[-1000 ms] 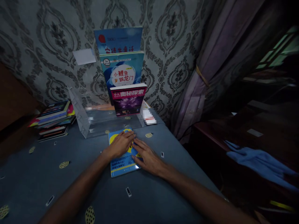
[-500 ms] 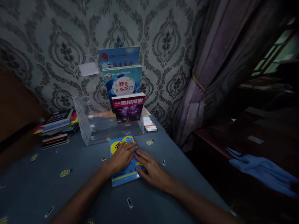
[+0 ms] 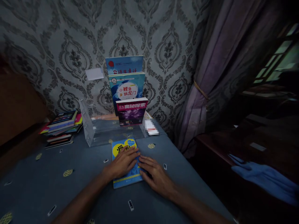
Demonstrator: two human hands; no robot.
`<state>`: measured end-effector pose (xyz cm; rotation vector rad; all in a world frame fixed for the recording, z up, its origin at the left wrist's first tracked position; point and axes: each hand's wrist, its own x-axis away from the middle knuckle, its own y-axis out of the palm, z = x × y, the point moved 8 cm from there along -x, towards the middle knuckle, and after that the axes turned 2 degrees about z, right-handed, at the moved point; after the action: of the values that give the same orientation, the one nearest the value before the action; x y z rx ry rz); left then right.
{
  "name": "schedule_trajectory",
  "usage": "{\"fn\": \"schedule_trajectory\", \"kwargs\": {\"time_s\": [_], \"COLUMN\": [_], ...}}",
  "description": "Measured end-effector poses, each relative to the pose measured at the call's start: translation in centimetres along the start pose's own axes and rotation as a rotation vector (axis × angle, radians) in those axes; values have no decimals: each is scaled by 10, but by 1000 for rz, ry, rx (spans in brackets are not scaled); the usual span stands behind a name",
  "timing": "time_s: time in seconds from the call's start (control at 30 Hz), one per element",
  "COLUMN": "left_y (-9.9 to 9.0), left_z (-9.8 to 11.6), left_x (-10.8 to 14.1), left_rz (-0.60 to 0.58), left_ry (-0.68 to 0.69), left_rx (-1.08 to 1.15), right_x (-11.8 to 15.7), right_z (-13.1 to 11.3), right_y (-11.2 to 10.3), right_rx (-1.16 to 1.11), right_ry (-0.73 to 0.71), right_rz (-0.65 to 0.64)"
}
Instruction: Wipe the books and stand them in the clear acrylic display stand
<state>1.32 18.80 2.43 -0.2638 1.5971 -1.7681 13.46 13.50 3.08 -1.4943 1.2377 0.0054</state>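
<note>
A blue and yellow book (image 3: 127,180) lies face up on the blue tablecloth. My left hand (image 3: 123,161) rests flat across its cover, fingers pointing right. Over the book's right edge lies my right hand (image 3: 155,174), its fingers stretched out and their tips close to the left hand's. Behind the book stands a clear acrylic rack (image 3: 87,124). A purple and pink book (image 3: 132,113) is upright in its front right part, with a teal book (image 3: 127,88) and a taller blue book (image 3: 126,63) behind it.
A stack of books (image 3: 62,127) sits left of the rack. A white and red item (image 3: 151,127), partly pixelated, lies at the rack's right. Patterned wallpaper and a tied curtain (image 3: 196,81) stand behind. A blue cloth (image 3: 263,177) lies on a dark surface at right.
The view has shifted a little, so the rack and books appear slightly lower and further right. My right hand has slid slightly rightward relative to the book. My left hand still rests on the cover.
</note>
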Motion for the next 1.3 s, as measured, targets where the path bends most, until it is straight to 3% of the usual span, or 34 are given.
{"fn": "schedule_trajectory", "kwargs": {"time_s": [0.13,0.37,0.7,1.07,1.3], "left_y": [-1,-4,0,-8,-9], "left_z": [2,8,18,36,41], "left_x": [2,0,4,15,18], "left_rz": [-28,-81,-76,-86,-94], "left_ry": [-3,-9,64,117,99], "left_rx": [21,26,90,88,77], "right_x": [-3,-6,0,8,11], "right_z": [-8,-13,-18,-20,-22], "right_y": [-10,-12,-19,-22,-21], "right_rx": [-52,-83,-128,-74,-49], "right_ry": [-20,-43,-25,-21,-26], "right_rz": [58,44,69,62,39]}}
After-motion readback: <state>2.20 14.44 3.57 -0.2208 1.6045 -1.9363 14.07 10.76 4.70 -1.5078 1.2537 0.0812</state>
